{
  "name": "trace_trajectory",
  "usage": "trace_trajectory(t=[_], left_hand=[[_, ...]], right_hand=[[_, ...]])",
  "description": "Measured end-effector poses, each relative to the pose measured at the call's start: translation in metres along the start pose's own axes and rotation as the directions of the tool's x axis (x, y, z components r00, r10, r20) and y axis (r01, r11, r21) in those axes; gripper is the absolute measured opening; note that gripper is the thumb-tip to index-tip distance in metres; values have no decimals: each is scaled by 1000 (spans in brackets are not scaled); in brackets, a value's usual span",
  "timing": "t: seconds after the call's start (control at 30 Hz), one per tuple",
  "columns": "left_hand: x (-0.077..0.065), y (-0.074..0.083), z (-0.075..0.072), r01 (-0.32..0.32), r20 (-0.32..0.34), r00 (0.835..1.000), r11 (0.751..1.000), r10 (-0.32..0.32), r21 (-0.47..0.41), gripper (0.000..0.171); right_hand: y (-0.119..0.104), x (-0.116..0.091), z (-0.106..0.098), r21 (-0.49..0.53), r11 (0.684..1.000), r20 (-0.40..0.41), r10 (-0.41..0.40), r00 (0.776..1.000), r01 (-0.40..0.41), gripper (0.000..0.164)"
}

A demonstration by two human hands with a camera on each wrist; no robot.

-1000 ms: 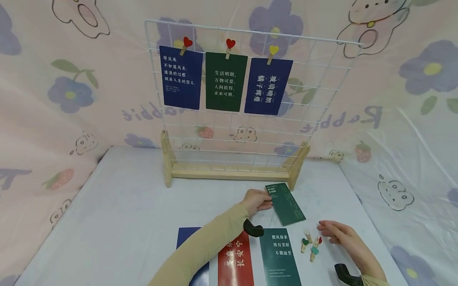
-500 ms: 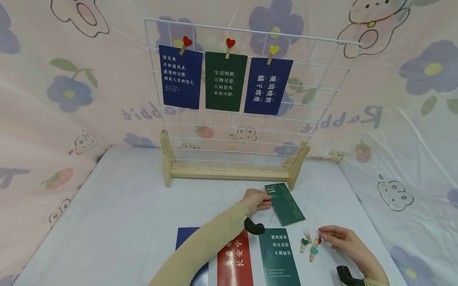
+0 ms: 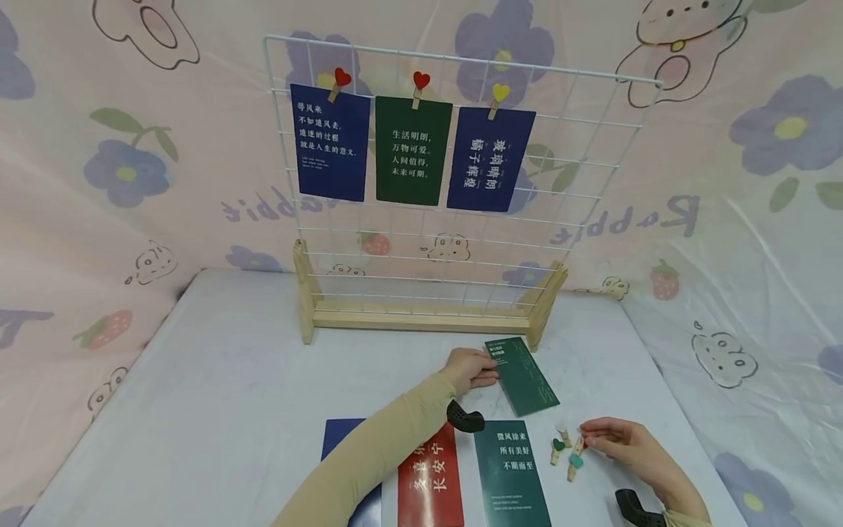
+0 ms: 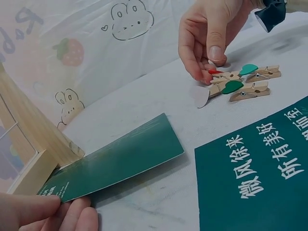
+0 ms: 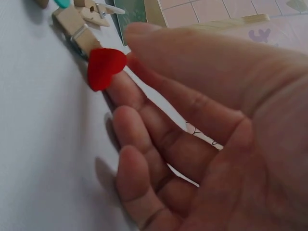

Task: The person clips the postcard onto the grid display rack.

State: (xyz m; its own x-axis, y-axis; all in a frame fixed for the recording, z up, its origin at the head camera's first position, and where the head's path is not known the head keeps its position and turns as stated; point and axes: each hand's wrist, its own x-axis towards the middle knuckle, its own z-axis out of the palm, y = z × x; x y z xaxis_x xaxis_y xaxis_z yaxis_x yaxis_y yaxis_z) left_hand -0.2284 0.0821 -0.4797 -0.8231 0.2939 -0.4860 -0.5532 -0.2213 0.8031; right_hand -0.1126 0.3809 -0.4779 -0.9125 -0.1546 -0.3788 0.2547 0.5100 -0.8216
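Observation:
My left hand [image 3: 469, 371] pinches the left edge of a dark green card [image 3: 525, 379] between thumb and fingers, close in front of the rack; in the left wrist view, its far end tilts up from the table. At the right, my right hand [image 3: 626, 445] reaches the small wooden clothespins. Its fingertips are right at a clothespin's red heart [image 5: 107, 68], with the thumb apart from the heart. Beside it lie clothespins with a dark green heart [image 4: 233, 87], a teal heart [image 4: 249, 69] and a pale heart [image 4: 199, 96].
A white wire grid rack [image 3: 421, 245] on a wooden base [image 3: 421, 320] stands at the back. Three cards hang there from heart clothespins. In front lie a blue card [image 3: 339, 432], a red card [image 3: 431, 483] and another green card [image 3: 512, 472]; my left sleeve crosses over some.
My right hand has lowered and moved slightly left, bringing its fingertips to the red-heart clothespin. The left hand keeps its hold on the green card in nearly the same place.

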Motion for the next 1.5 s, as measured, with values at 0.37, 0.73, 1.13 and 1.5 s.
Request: trace_trajectory(t=[0.37,0.73,1.13,1.5], left_hand=[[0,2,0,17,-2,1000,1000,-17,-24,31],[-1,6,-8,2,4,1000,1000,-2,-7,33],[-6,0,-19,9,5,1000,1000,-9,2,30],[-9,5,-26,-96,24,995,994,94,50,26]], right_hand=[[-1,2,2,-43,997,2,-69,998,69,41],[-1,3,1,-83,994,-20,-75,997,74,39],[-2,0,3,-99,994,-20,-54,998,51,34],[0,3,3,-110,993,-33,-48,998,44,34]])
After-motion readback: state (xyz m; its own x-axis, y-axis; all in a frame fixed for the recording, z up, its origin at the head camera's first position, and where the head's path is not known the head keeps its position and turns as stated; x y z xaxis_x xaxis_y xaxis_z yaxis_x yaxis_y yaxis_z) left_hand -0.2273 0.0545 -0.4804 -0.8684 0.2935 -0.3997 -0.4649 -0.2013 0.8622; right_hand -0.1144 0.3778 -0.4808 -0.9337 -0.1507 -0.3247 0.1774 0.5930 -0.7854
